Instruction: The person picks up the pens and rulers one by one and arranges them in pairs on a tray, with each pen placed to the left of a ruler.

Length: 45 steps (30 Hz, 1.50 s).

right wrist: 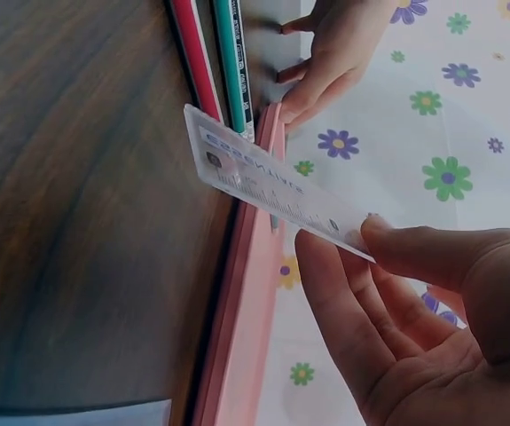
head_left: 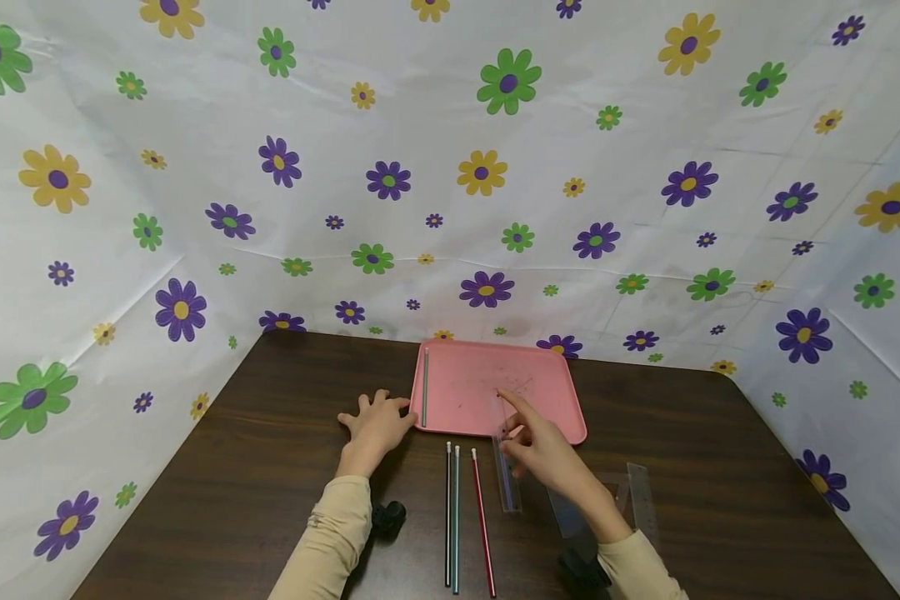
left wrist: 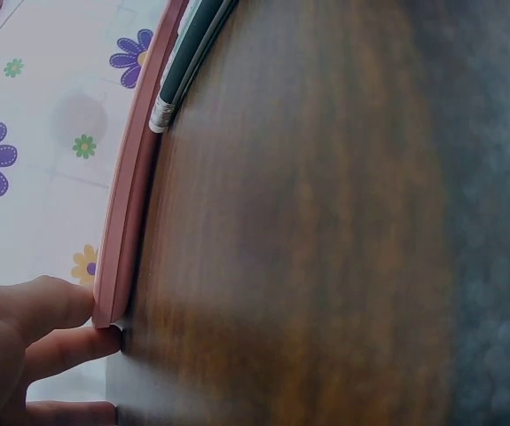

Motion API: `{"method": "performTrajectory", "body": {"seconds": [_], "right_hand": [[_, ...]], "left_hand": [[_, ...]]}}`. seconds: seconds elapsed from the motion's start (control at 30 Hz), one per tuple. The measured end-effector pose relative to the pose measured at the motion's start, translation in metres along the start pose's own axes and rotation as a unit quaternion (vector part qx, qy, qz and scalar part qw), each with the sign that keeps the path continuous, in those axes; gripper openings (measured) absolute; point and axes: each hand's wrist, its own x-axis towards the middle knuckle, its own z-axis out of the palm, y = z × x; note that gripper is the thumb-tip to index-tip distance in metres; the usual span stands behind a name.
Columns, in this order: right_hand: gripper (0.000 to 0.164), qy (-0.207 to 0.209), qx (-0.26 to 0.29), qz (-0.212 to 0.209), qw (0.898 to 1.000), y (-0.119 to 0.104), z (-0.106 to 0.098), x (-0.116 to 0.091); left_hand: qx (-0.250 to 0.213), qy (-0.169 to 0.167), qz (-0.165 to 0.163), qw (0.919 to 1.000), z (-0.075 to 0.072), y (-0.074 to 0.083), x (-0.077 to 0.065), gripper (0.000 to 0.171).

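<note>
My right hand [head_left: 543, 446] pinches a clear plastic ruler [right wrist: 255, 182] between thumb and fingers. In the right wrist view the ruler is tilted, its printed scale and lettering showing, and it overlaps the front rim of a pink tray [head_left: 513, 392]. My left hand [head_left: 377, 429] has its fingers spread at the tray's front left corner, touching the rim. One greenish pencil [head_left: 425, 387] lies inside the tray along its left side. In front of the tray are a black pencil [head_left: 447, 517], a green pencil [head_left: 456, 525] and a red pencil [head_left: 482, 525], eraser ends toward it.
Another clear ruler [head_left: 642, 504] lies on the dark wooden table [head_left: 285, 433], right of my right forearm. A flat bluish piece [head_left: 565, 510] is partly hidden under that arm. A flowered cloth [head_left: 435, 208] hangs behind the table and at both sides.
</note>
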Motion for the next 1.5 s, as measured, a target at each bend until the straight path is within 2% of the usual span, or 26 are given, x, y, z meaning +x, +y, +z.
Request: {"method": "performTrajectory", "body": {"seconds": [0.37,0.83,0.93,1.17,1.5], "right_hand": [[0.073,0.016,-0.009,-0.011,1.000,-0.004,0.005,0.014],[0.072,0.058,0.014,0.026,0.998,-0.008,0.013,0.029],[0.067,0.067,0.020,0.028,0.997,-0.008,0.014,0.032],[0.045,0.086,0.037,0.044,0.995,-0.007,0.019,0.039],[0.029,0.116,0.078,0.075,0.987,-0.005,0.025,0.051]], "left_hand": [[-0.001,0.003,0.000,1.0000,0.001,0.001,0.000,0.043],[0.000,0.002,-0.003,1.0000,0.000,0.001,0.000,0.043],[0.001,0.002,-0.004,1.0000,0.000,0.001,0.000,0.043],[0.001,0.001,-0.002,1.0000,0.000,0.002,-0.001,0.043],[-0.004,0.003,0.002,1.0000,0.000,0.001,-0.001,0.042]]}}
